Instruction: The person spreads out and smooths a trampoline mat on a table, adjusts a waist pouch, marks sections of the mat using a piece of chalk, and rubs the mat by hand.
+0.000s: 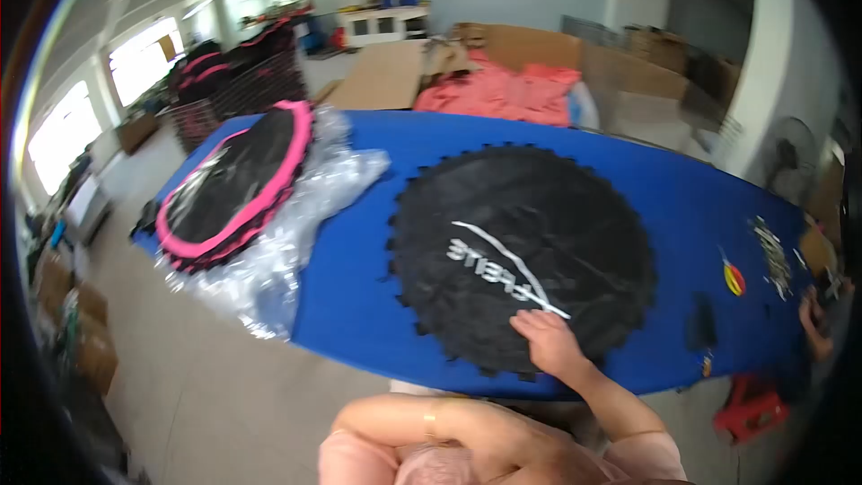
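Observation:
A round black trampoline mat (pixel 584 216) with loops around its edge lies flat on the blue-covered table (pixel 346 296). White lettering (pixel 489 271) shows on it, upside down from here. A thin white strip (pixel 503 256) curves across the mat beside the letters. My right hand (pixel 546 339) rests on the mat's near part, fingers stretched out, their tips by the strip's near end. Whether they touch the strip is unclear. My left arm is bent across my body, a bracelet (pixel 431 420) at the wrist. My left hand (pixel 498 440) is close to my chest, its fingers not distinguishable.
At left, a pink-edged black trampoline (pixel 238 175) lies on clear plastic wrap (pixel 260 292). A red-yellow tool (pixel 734 278) and small metal pieces (pixel 772 256) sit at right. Another person's hand (pixel 815 323) is by the right edge. Behind are cardboard and pink cloth (pixel 503 90).

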`<state>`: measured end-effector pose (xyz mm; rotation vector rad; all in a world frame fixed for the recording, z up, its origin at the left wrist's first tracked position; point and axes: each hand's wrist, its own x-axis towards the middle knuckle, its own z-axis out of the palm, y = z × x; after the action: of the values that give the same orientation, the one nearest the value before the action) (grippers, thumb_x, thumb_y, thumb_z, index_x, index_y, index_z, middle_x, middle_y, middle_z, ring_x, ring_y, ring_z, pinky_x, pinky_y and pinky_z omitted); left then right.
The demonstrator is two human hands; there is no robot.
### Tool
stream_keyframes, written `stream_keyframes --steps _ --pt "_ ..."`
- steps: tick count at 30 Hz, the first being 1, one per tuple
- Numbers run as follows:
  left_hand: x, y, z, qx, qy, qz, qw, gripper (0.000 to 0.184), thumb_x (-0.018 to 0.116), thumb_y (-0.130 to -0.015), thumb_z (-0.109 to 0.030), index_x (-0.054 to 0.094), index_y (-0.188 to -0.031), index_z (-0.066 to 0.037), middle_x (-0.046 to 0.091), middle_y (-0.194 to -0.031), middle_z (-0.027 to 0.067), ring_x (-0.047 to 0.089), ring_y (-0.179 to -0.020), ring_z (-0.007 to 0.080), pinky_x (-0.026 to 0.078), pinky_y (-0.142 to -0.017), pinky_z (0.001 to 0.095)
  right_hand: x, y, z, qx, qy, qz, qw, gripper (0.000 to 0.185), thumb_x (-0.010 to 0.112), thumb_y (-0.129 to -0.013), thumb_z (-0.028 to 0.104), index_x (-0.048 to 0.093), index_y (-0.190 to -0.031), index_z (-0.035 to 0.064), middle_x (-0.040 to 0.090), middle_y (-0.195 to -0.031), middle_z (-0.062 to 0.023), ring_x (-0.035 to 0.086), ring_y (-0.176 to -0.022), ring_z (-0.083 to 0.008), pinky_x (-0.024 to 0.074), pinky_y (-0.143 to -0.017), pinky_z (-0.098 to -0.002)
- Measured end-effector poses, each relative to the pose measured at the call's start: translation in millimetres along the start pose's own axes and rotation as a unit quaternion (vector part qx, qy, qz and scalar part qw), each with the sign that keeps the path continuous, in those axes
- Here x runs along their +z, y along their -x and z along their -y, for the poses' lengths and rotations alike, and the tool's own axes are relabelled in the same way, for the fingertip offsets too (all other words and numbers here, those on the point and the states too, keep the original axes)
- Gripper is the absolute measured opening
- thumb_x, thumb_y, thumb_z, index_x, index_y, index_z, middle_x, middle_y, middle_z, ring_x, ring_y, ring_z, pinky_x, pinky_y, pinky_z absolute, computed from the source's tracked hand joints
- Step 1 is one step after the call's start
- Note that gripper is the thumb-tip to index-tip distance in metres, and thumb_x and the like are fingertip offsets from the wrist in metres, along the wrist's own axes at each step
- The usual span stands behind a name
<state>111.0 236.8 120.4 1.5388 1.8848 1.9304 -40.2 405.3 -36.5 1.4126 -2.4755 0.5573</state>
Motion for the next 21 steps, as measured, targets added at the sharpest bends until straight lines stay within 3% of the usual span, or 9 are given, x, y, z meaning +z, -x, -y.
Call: stream_keyframes --steps 3,5,6,7,11,12,14,15,21 --pt "-25 8 -1 -0.003 0.080 0.108 0.991 0.019 0.064 -0.096 0.001 0.074 -0.112 0.003 0.071 -0.124 0.0244 0.070 -0.115 0.0306 0.055 -0.103 0.0410 -4 11 9 0.001 0.001 0.066 0.998 0.051 0.063 -0.089 0.008 0.067 -0.139 0.0128 0.065 -0.145 -0.0096 0.056 -0.136 -0.0346 0.0375 -0.119 -0.0547" --pt "-49 31 6 -0.215 -0.064 -0.018 0.974 0.029 0.070 -0.098 -0.008 0.072 -0.125 0.002 0.069 -0.137 0.0205 0.066 -0.127 0.0301 0.052 -0.108 0.0394 0 21 10 -0.031 -0.046 0.049 0.997 0.044 0.065 -0.093 0.015 0.069 -0.137 0.0131 0.065 -0.144 -0.0084 0.054 -0.138 -0.0336 0.0319 -0.122 -0.0580" --pt "-54 41 21 -0.212 -0.187 -0.117 0.952 0.029 0.069 -0.098 -0.009 0.072 -0.126 0.001 0.069 -0.137 0.0186 0.066 -0.128 0.0302 0.052 -0.107 0.0403 3 25 12 -0.028 -0.014 0.066 0.997 0.043 0.064 -0.096 0.020 0.067 -0.139 0.0148 0.064 -0.146 -0.0067 0.053 -0.140 -0.0329 0.0282 -0.124 -0.0588" --pt "-56 61 42 -0.261 -0.257 -0.223 0.903 0.029 0.067 -0.100 -0.010 0.071 -0.126 0.001 0.070 -0.133 0.0203 0.065 -0.129 0.0345 0.051 -0.109 0.0424 3 27 12 -0.027 0.016 0.084 0.996 0.043 0.062 -0.100 0.026 0.066 -0.142 0.0166 0.063 -0.148 -0.0049 0.052 -0.143 -0.0322 0.0244 -0.126 -0.0597" --pt "-73 153 114 -0.354 -0.568 -0.264 0.695 0.042 0.062 -0.104 -0.022 0.062 -0.140 0.000 0.056 -0.150 0.0235 0.052 -0.141 0.0410 0.037 -0.120 0.0543 -17 29 -10 0.053 0.090 0.073 0.992 0.035 0.066 -0.098 0.024 0.072 -0.132 0.0165 0.066 -0.142 -0.0030 0.057 -0.135 -0.0297 0.0307 -0.120 -0.0627" --pt "-74 163 120 -0.387 -0.555 -0.259 0.689 0.050 0.062 -0.105 -0.028 0.055 -0.147 0.000 0.049 -0.157 0.0232 0.043 -0.149 0.0403 0.027 -0.125 0.0573 -21 27 -25 0.064 0.126 0.073 0.987 0.034 0.066 -0.097 0.023 0.072 -0.129 0.0160 0.067 -0.138 -0.0026 0.058 -0.132 -0.0293 0.0316 -0.119 -0.0632" --pt "-68 176 130 -0.390 -0.558 -0.260 0.685 0.052 0.061 -0.105 -0.028 0.054 -0.148 0.000 0.050 -0.157 0.0230 0.042 -0.150 0.0402 0.025 -0.126 0.0568 -20 34 -64 0.103 0.147 0.006 0.984 0.032 0.066 -0.094 0.020 0.073 -0.125 0.0140 0.069 -0.128 -0.0018 0.061 -0.124 -0.0283 0.0332 -0.117 -0.0631" --pt "-65 179 132 -0.392 -0.564 -0.264 0.677 0.053 0.061 -0.105 -0.028 0.052 -0.149 0.000 0.050 -0.156 0.0227 0.040 -0.151 0.0401 0.023 -0.127 0.0564 -32 31 -75 0.140 0.221 0.043 0.964 0.030 0.064 -0.094 0.017 0.072 -0.123 0.0127 0.070 -0.127 -0.0027 0.062 -0.122 -0.0284 0.0327 -0.117 -0.0627" --pt "-58 178 134 -0.393 -0.592 -0.250 0.658 0.057 0.059 -0.105 -0.030 0.048 -0.153 0.001 0.050 -0.157 0.0236 0.038 -0.153 0.0388 0.020 -0.128 0.0563 -61 54 -156 0.349 0.272 0.002 0.897 0.049 0.060 -0.085 0.003 0.070 -0.133 0.0112 0.070 -0.137 -0.0075 0.060 -0.130 -0.0303 0.0279 -0.121 -0.0649"
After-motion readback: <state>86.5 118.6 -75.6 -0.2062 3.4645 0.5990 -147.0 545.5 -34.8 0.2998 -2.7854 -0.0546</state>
